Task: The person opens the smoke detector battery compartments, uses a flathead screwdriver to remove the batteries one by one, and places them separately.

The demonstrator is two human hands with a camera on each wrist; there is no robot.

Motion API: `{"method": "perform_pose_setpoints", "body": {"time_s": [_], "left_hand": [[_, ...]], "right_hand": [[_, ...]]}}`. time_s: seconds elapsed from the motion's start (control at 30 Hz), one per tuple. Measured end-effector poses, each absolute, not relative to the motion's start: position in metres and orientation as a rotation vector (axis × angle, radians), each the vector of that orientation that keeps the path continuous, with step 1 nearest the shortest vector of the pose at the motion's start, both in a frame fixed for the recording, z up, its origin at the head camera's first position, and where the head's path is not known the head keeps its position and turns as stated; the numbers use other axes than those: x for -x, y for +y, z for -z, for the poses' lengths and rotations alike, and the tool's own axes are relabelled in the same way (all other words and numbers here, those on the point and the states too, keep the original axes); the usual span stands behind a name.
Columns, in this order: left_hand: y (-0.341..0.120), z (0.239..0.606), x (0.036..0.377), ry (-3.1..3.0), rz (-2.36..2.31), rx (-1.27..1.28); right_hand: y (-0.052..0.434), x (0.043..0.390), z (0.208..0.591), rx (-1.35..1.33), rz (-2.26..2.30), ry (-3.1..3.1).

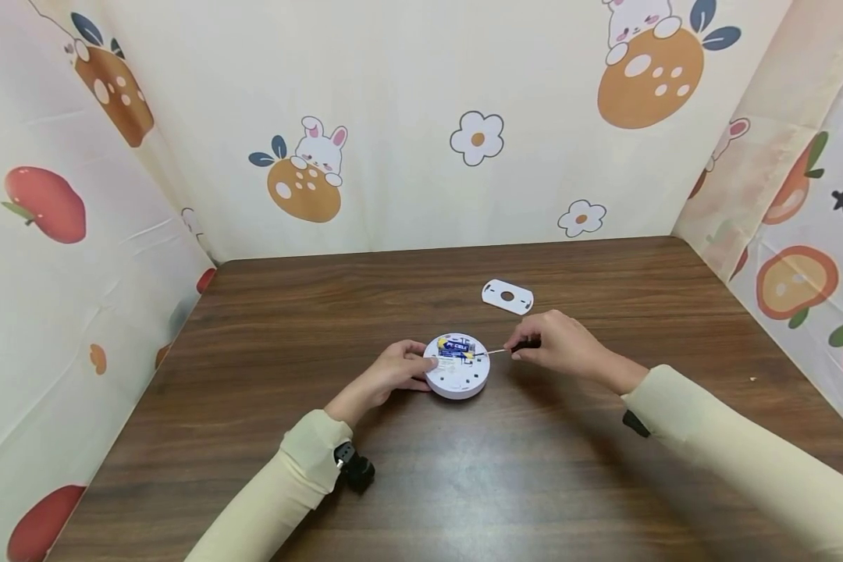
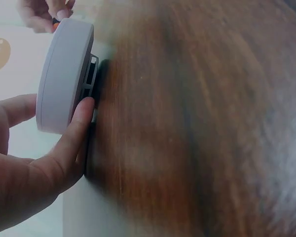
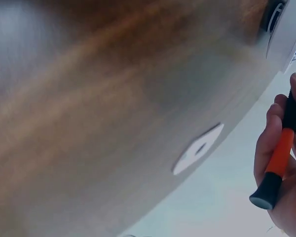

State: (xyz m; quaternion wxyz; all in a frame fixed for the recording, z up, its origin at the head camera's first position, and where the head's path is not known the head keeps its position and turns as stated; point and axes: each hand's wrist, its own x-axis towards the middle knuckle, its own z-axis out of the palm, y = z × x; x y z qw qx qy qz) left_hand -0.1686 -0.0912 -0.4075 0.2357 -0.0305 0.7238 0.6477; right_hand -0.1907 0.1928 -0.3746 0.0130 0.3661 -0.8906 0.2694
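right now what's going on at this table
A person sits at a wooden table with a round white device lying open side up, a battery showing inside it. The left hand steadies the device by its edge. The right hand holds a small screwdriver with an orange and black handle, its thin tip reaching into the device next to the battery. A flat white plate with a hole lies apart, farther back on the table.

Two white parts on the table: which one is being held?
The round device, gripped at its edge by the left hand, with batteries showing on top. The flat plate lies untouched behind it.
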Motion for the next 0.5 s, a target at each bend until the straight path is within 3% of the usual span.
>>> {"method": "perform_pose_setpoints", "body": {"time_s": [0.5], "left_hand": [[-0.091,0.410,0.164,1.999,-1.814,0.023]], "right_hand": [[0.171,0.189,0.343,-1.312,-0.196,-2.657]]}}
